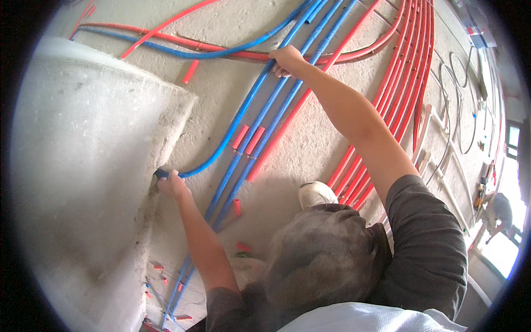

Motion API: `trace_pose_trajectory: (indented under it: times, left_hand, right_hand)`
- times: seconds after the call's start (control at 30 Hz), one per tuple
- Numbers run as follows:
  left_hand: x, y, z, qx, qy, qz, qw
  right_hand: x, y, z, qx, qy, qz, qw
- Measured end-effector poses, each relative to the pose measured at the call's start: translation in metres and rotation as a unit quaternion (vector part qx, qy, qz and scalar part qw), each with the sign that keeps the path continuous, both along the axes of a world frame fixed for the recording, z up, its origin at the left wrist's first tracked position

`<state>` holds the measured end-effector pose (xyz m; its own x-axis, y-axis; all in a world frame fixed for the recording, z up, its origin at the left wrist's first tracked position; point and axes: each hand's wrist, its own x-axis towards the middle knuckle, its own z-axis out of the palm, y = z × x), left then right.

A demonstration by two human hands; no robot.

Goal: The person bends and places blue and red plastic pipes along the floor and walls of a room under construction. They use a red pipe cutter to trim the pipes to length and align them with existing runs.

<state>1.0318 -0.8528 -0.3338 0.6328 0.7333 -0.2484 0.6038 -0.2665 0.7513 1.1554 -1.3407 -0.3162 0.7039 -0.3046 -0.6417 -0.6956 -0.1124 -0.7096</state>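
A blue flexible pipe (232, 124) curves across the concrete floor to the foot of a rough white wall (94, 166). My left hand (172, 183) is closed around the pipe's end where it meets the wall. With the arm stretched out, my right hand (286, 58) grips a blue pipe farther along, among three blue pipes (276, 110) that run side by side. A red pipe (293, 113) lies just to their right. Whether both hands hold the same pipe is unclear.
A bundle of several red pipes (406, 83) sweeps along the right. Short red sleeve pieces (191, 71) lie scattered on the floor. My white shoe (315, 193) and bent knee (326, 254) are below. White tubes (442, 160) and another person (500, 213) are at the far right.
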Motion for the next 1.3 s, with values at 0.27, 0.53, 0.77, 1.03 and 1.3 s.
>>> trace_pose_trajectory:
  times: [0.27,0.53,0.77,1.03,1.3]
  left_hand:
    - [0.002,0.016,-0.035,0.188,0.161,-0.075,0.966]
    - [-0.014,0.001,-0.002,0.149,0.081,-0.077,0.982]
    - [-0.009,-0.013,0.019,0.22,0.037,-0.094,0.97]
    - [-0.001,0.016,-0.017,0.077,0.011,-0.043,0.996]
    - [-0.016,0.021,-0.088,0.153,0.005,-0.09,0.984]
  right_hand:
    - [-0.005,-0.017,-0.017,0.134,-0.039,-0.029,0.99]
    - [0.0,-0.013,-0.009,0.035,0.007,-0.009,0.999]
    - [-0.046,-0.026,-0.011,0.045,-0.077,-0.087,0.992]
    - [-0.031,-0.001,-0.005,0.087,-0.035,-0.017,0.995]
    - [-0.019,-0.007,-0.013,0.08,0.003,0.008,0.997]
